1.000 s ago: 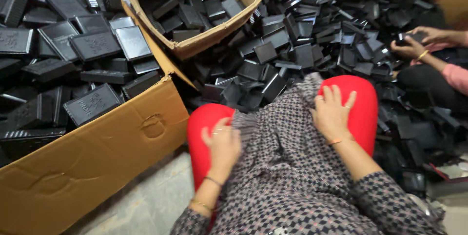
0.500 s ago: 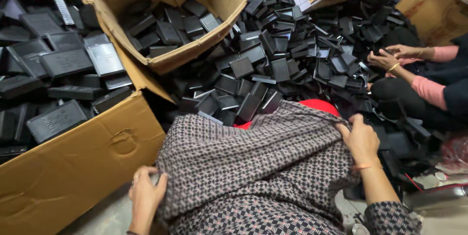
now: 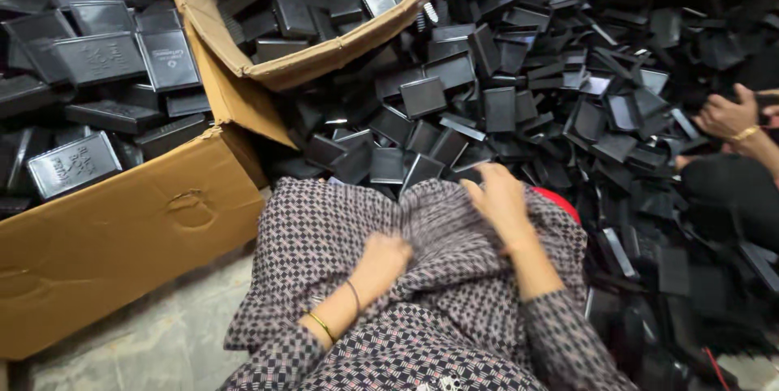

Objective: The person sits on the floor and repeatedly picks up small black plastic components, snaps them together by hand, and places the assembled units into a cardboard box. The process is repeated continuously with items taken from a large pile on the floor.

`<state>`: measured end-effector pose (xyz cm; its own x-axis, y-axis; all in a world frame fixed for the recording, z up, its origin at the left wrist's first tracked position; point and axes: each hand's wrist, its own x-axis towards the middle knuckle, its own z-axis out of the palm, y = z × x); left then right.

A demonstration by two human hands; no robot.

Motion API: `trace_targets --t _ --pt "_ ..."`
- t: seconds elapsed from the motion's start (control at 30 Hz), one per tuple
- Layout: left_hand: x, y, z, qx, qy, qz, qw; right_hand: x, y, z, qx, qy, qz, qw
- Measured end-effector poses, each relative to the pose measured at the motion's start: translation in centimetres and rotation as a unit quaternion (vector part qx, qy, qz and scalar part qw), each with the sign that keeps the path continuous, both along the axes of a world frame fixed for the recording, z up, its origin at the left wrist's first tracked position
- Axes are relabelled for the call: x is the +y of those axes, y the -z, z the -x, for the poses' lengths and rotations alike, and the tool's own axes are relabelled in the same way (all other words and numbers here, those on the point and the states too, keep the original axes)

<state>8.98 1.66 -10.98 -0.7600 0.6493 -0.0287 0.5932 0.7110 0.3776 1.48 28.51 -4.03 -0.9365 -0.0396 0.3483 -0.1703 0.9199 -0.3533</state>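
Observation:
My left hand (image 3: 383, 259) and my right hand (image 3: 501, 199) both grip the checked black-and-white fabric (image 3: 341, 237) of my garment, bunched over my lap. A red seat (image 3: 561, 202) shows only as a small edge by my right hand; the cloth hides most of it. Just beyond my knees lies a big heap of black flat plastic cases (image 3: 487, 99).
A large cardboard box (image 3: 122, 237) of black cases stands at my left. A smaller cardboard box (image 3: 316, 62) with several cases sits behind it. Another person's hand (image 3: 730, 115) works in the heap at right. Bare pale floor (image 3: 162, 342) shows at bottom left.
My hands left the red seat and went out to my sides. Both have now come back to the middle and grasp the fabric, which covers nearly all of the seat.

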Motion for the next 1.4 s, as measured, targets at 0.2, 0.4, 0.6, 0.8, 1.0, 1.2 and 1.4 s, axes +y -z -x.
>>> trace_targets --t 0.2,0.4,0.6,0.8,1.0,1.2,1.4 --pt "0.7 9.7 -0.1 -0.1 0.129 -0.101 0.981 -6.7 4.8 6.3 -0.032 -0.118 -0.069 0.99" --pt "3.0 6.2 1.6 -0.302 -0.024 -0.284 0.91 -5.4 3.9 4.2 -0.038 -0.136 0.042 0.989" --pt "-0.5 -1.7 6.5 -0.685 -0.27 -0.611 0.29 -8.4 0.0 -1.7 0.032 -0.264 0.181 0.947" --pt "-6.0 -3.5 11.0 -0.451 -0.301 -0.778 0.317 -12.7 -3.1 3.6 0.029 -0.425 0.192 0.884" --pt "-8.5 -2.4 8.8 -0.411 -0.303 -0.784 0.353 -17.9 1.4 18.6 0.167 -0.251 -0.099 0.948" --pt "-9.5 -3.7 8.4 -0.437 -0.363 -0.736 0.369 -16.6 2.2 17.9 0.039 -0.121 0.014 0.992" --pt "-4.6 -5.7 13.0 -0.471 -0.355 -0.669 0.453 -13.4 -0.9 7.2 -0.207 -0.106 0.531 0.815"
